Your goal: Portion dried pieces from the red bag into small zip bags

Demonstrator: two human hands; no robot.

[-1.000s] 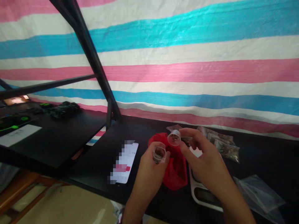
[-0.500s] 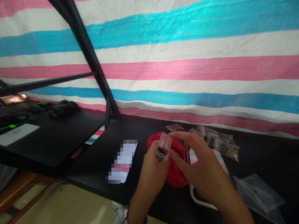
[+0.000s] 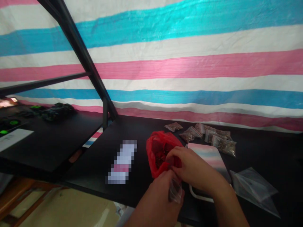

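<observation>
Fingers (image 3: 163, 181) of the left hand (image 3: 155, 199) grasp a clear plastic bag (image 3: 175, 190) while those of the right hand (image 3: 190, 162), their hold too hidden to tell, curl at the mouth of a red plastic bag (image 3: 151, 154) at the left's 12 o'clock, beside a white-edged scale (image 3: 207, 154) at 3 o'clock.

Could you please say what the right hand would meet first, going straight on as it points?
Probably the red bag: the right hand points into its open mouth, though depth is unclear.

The left hand (image 3: 159, 194) has sunk lower; the right hand (image 3: 189, 162) has moved down to the red plastic bag's (image 3: 149, 151) mouth.
</observation>
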